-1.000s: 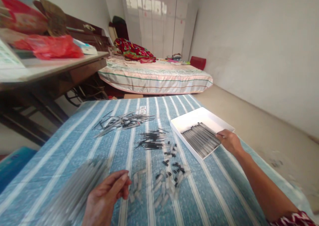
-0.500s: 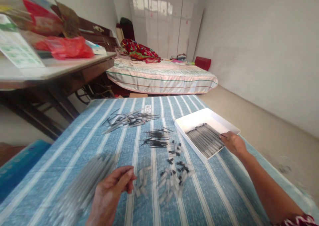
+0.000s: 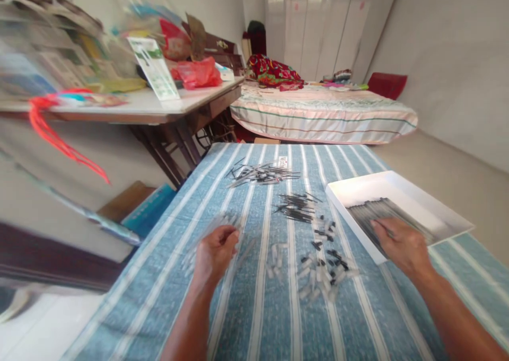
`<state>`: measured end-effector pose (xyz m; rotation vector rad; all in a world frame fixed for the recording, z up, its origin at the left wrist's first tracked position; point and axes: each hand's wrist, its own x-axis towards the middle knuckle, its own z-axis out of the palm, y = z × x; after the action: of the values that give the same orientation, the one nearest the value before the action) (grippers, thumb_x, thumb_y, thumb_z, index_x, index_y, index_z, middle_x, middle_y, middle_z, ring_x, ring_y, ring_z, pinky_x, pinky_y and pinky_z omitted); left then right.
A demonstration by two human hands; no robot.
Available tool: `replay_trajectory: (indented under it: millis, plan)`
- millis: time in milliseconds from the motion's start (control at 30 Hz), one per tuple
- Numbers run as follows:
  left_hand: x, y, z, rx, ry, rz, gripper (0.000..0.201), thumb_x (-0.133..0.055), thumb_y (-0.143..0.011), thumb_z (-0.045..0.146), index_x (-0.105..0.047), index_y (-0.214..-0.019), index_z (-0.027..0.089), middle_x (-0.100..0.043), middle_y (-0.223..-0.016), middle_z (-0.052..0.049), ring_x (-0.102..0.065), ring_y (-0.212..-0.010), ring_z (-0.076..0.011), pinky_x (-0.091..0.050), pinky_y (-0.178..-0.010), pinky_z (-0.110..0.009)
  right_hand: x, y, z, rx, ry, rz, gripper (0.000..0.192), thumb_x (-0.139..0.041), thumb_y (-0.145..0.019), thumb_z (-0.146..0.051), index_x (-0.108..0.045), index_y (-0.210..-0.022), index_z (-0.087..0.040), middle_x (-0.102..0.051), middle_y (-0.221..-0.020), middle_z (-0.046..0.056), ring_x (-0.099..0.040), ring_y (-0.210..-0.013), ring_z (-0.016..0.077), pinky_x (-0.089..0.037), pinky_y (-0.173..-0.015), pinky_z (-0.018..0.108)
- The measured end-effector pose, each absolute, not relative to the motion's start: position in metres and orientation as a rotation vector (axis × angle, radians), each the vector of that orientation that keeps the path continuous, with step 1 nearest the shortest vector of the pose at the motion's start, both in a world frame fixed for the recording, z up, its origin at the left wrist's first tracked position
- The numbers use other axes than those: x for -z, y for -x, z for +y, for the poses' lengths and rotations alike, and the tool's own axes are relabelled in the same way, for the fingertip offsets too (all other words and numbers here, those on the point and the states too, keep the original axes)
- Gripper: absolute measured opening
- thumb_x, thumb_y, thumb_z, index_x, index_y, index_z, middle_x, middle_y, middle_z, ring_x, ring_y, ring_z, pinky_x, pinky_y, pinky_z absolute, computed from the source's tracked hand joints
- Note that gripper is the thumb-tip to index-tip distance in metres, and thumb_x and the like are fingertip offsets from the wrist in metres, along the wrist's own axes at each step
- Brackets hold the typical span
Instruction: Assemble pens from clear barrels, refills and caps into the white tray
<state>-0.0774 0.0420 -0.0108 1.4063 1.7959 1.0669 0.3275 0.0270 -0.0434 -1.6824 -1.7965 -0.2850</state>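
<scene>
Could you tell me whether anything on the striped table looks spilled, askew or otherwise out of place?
Nothing looks spilled or damaged. The small parts lie in separate loose heaps on the striped cloth: clear caps, black refills and a farther pile. The white tray sits askew to the stripes, under the right hand.

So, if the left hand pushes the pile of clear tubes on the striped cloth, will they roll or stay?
The clear tubes under the left hand look thin, round and probably light, so they would likely roll and scatter. The striped cloth may slow them a little. They look stiff, not floppy.
</scene>
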Motion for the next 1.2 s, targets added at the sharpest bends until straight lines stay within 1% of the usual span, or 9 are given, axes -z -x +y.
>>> replay_trajectory:
  millis: [133,267,367,500,600,733,933,1067,1200]
  plan:
    - [0.011,0.071,0.039,-0.662,-1.780,1.938,0.020,-0.051,-0.075,0.032,-0.064,-0.077,0.017,-0.064,-0.064,-0.001,-0.061,-0.063,-0.0171,-0.043,-0.061,-0.025,0.036,-0.257,0.032,0.004,1.459,-1.934,0.026,-0.045,-0.088,-0.031,-0.065,-0.078,-0.018,-0.064,-0.075,0.005,-0.061,-0.071,0.0162,-0.045,-0.068,0.026]
    - [0.012,0.057,0.034,-0.261,-2.026,2.018,0.018,-0.050,-0.077,0.025,-0.063,-0.087,0.018,-0.068,-0.085,-0.006,-0.064,-0.079,-0.0191,-0.042,-0.069,-0.026,0.031,-0.208,0.041,-0.203,1.328,-2.077,0.026,-0.042,-0.089,-0.024,-0.064,-0.076,-0.019,-0.062,-0.073,0.003,-0.058,-0.070,0.0148,-0.044,-0.069,0.025]
    - [0.010,0.050,0.032,-0.069,-2.098,2.060,0.020,-0.047,-0.081,0.026,-0.062,-0.090,0.017,-0.066,-0.093,-0.009,-0.064,-0.085,-0.0222,-0.043,-0.070,-0.028,0.033,-0.192,0.052,-0.254,1.395,-2.137,0.023,-0.044,-0.088,-0.022,-0.064,-0.076,-0.019,-0.062,-0.075,0.003,-0.058,-0.073,0.0148,-0.043,-0.070,0.025]
    - [0.008,0.047,0.031,0.047,-2.111,2.054,0.020,-0.043,-0.083,0.025,-0.061,-0.081,0.017,-0.063,-0.092,-0.009,-0.064,-0.080,-0.0223,-0.043,-0.067,-0.030,0.040,-0.184,0.068,-0.167,1.627,-2.201,0.018,-0.048,-0.086,-0.020,-0.064,-0.079,-0.019,-0.062,-0.084,0.005,-0.057,-0.084,0.0174,-0.041,-0.075,0.026]
    - [0.009,0.047,0.030,0.022,-2.118,2.032,0.020,-0.042,-0.083,0.022,-0.060,-0.077,0.017,-0.062,-0.088,-0.007,-0.063,-0.081,-0.0199,-0.042,-0.068,-0.028,0.046,-0.180,0.077,-0.025,1.773,-2.263,0.016,-0.049,-0.085,-0.020,-0.065,-0.081,-0.018,-0.061,-0.092,0.008,-0.054,-0.092,0.0204,-0.038,-0.078,0.029]
    - [0.010,0.045,0.027,-0.108,-2.128,1.997,0.015,-0.044,-0.081,0.020,-0.058,-0.076,0.018,-0.061,-0.087,-0.005,-0.060,-0.083,-0.0170,-0.040,-0.069,-0.024,0.051,-0.175,0.081,0.139,1.814,-2.352,0.017,-0.048,-0.084,-0.016,-0.065,-0.080,-0.016,-0.060,-0.095,0.011,-0.050,-0.097,0.0237,-0.036,-0.077,0.032]
    - [0.012,0.045,0.027,-0.397,-2.022,1.920,0.016,-0.042,-0.081,0.018,-0.054,-0.071,0.018,-0.058,-0.080,-0.004,-0.057,-0.073,-0.0158,-0.039,-0.066,-0.025,0.050,-0.172,0.083,0.289,1.659,-2.379,0.022,-0.046,-0.078,-0.004,-0.061,-0.067,-0.016,-0.060,-0.086,0.012,-0.050,-0.086,0.0253,-0.035,-0.072,0.036]
    - [0.016,0.046,0.027,-0.600,-1.918,1.825,0.015,-0.043,-0.081,0.022,-0.054,-0.071,0.018,-0.058,-0.073,-0.002,-0.056,-0.068,-0.0153,-0.039,-0.064,-0.025,0.051,-0.173,0.083,0.299,1.581,-2.386,0.022,-0.046,-0.075,-0.003,-0.058,-0.064,-0.018,-0.060,-0.081,0.011,-0.049,-0.084,0.0247,-0.034,-0.072,0.037]
    - [0.013,0.044,0.026,-0.696,-1.738,1.728,0.017,-0.045,-0.080,0.027,-0.056,-0.071,0.019,-0.059,-0.062,0.001,-0.056,-0.061,-0.0152,-0.039,-0.061,-0.025,0.047,-0.176,0.081,0.193,1.606,-2.409,0.013,-0.052,-0.071,-0.007,-0.060,-0.071,-0.017,-0.060,-0.092,0.012,-0.048,-0.095,0.0261,-0.035,-0.076,0.036]
